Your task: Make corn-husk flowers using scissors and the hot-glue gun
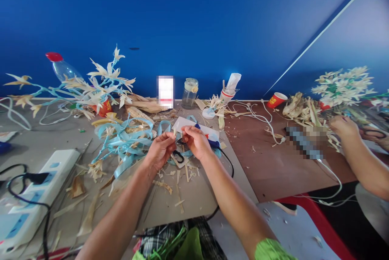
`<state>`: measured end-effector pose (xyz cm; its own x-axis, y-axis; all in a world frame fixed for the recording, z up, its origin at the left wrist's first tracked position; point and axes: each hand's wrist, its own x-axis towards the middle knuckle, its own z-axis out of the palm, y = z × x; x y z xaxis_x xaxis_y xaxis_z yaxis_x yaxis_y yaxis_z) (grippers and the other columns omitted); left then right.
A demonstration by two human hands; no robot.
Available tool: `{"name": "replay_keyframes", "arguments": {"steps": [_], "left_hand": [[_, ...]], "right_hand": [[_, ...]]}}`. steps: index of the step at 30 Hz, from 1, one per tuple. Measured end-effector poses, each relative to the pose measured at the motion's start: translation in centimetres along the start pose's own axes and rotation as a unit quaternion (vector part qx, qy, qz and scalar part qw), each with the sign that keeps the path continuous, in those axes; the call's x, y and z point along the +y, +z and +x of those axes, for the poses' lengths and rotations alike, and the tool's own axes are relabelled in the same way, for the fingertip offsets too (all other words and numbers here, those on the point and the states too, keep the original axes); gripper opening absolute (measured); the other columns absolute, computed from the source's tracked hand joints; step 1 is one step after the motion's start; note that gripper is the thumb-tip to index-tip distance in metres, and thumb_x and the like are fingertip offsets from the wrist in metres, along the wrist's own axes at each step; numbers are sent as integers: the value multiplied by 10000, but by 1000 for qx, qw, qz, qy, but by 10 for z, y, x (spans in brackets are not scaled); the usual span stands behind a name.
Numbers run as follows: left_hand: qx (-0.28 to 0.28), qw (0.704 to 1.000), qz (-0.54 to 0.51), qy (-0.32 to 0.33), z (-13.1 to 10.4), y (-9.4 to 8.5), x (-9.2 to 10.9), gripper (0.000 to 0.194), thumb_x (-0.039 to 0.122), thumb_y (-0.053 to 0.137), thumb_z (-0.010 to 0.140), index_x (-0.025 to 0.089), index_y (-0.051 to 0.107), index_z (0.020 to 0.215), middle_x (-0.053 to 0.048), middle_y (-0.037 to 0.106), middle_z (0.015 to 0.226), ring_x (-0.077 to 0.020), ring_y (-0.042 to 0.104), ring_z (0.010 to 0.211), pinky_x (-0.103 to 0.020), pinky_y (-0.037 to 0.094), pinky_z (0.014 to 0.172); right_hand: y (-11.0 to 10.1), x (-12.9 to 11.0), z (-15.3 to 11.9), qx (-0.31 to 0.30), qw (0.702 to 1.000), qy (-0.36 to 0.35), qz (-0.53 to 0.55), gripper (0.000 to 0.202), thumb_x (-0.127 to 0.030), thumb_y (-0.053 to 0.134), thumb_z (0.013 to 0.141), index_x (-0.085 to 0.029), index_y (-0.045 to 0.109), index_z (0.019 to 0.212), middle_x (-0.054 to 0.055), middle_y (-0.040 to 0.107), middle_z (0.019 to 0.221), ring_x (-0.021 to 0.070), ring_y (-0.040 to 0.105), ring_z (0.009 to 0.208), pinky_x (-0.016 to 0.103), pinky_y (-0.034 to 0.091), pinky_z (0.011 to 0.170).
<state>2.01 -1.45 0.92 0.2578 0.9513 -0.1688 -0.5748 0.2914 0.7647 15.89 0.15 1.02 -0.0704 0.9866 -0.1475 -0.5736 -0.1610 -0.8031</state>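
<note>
My left hand [162, 150] pinches a small pale strip of corn husk [175, 127] between thumb and fingers, its tip pointing up. Close beside it, my right hand [197, 140] has thumb and fingers pressed together; whatever they hold is too small to make out. Below my hands, black-handled scissors [178, 156] lie partly hidden. A blue tool with a black cord, resembling a glue gun [214, 143], rests by my right wrist on a white sheet [213, 132]. Tangled light-blue ribbon [130, 132] lies left of my left hand.
Husk-flower branches [103, 82] stand at the left, near a power strip [45, 187]. Behind are a glass jar [190, 94], a bright screen [165, 92] and a small husk flower [214, 104]. Rightward lie a red cup [276, 99], a phone [304, 142] and another person's hand [345, 127].
</note>
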Motion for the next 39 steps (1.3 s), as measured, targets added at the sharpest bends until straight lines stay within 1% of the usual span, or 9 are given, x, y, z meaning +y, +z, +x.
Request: {"name": "replay_keyframes", "arguments": {"steps": [6, 12, 17, 21, 24, 27, 30, 36, 39], "left_hand": [[-17, 1000, -18, -11, -1, 0, 0, 157, 178, 737, 644, 106, 605, 686, 33, 487, 575, -18, 374, 441, -173, 298, 458], [-29, 998, -49, -6, -2, 4, 4, 144, 180, 698, 667, 101, 625, 762, -2, 557, 701, -36, 425, 491, -194, 352, 490], [1, 998, -61, 3, -2, 5, 7, 160, 209, 708, 675, 120, 600, 751, 9, 559, 699, -28, 394, 473, -191, 347, 473], [9, 997, -64, 29, 0, 1, 12, 166, 203, 716, 666, 139, 584, 744, 19, 558, 686, -25, 389, 462, -185, 350, 477], [17, 995, -82, 63, 2, -4, 18, 168, 200, 714, 670, 148, 569, 738, 23, 550, 686, -23, 385, 463, -180, 348, 478], [32, 990, -103, 90, 4, -9, 26, 155, 211, 700, 694, 144, 569, 744, 17, 545, 698, -23, 375, 471, -174, 344, 472], [22, 988, -115, 102, 5, -13, 33, 143, 213, 688, 705, 134, 584, 764, 23, 519, 670, -22, 362, 466, -174, 353, 473], [-4, 989, -118, 90, 4, -14, 36, 125, 205, 675, 715, 123, 587, 748, 19, 512, 667, -13, 348, 462, -162, 353, 472], [-3, 990, -112, 82, 4, -14, 34, 122, 205, 674, 716, 129, 579, 733, 18, 516, 666, -13, 340, 456, -164, 352, 473]], "right_hand": [[-1, 4, 0, -39, 999, 19, -22, 163, -260, 746, 600, -141, 683, 692, -22, 557, 572, 55, 430, 477, 208, 321, 474], [-3, 2, 2, -36, 999, 21, -8, 150, -249, 743, 606, -136, 677, 680, -15, 568, 587, 58, 447, 485, 207, 328, 469], [-5, 1, 4, -25, 1000, 2, -13, 168, -263, 723, 624, -144, 667, 729, -31, 556, 587, 48, 448, 465, 198, 334, 461], [-6, 2, 5, 5, 998, -49, -41, 217, -260, 698, 629, -171, 648, 820, -41, 572, 619, 50, 450, 467, 200, 336, 459], [-7, 3, 8, 62, 990, -95, -78, 291, -318, 698, 632, -192, 630, 886, -50, 570, 594, 61, 432, 456, 214, 331, 460], [-11, 3, 9, 118, 968, -161, -151, 237, -410, 668, 675, -189, 622, 746, -31, 560, 597, 84, 464, 524, 234, 371, 528], [-14, 1, 10, 139, 944, -210, -213, 301, -436, 625, 721, -181, 547, 579, -26, 517, 565, 94, 458, 561, 242, 375, 568], [-14, 1, 9, 74, 944, -187, -261, 238, -387, 631, 702, -198, 618, 847, -50, 511, 586, 88, 433, 504, 224, 352, 505], [-12, 1, 7, 39, 929, -163, -331, 253, -416, 572, 760, -183, 637, 835, -50, 478, 520, 95, 415, 467, 231, 333, 485]]}}
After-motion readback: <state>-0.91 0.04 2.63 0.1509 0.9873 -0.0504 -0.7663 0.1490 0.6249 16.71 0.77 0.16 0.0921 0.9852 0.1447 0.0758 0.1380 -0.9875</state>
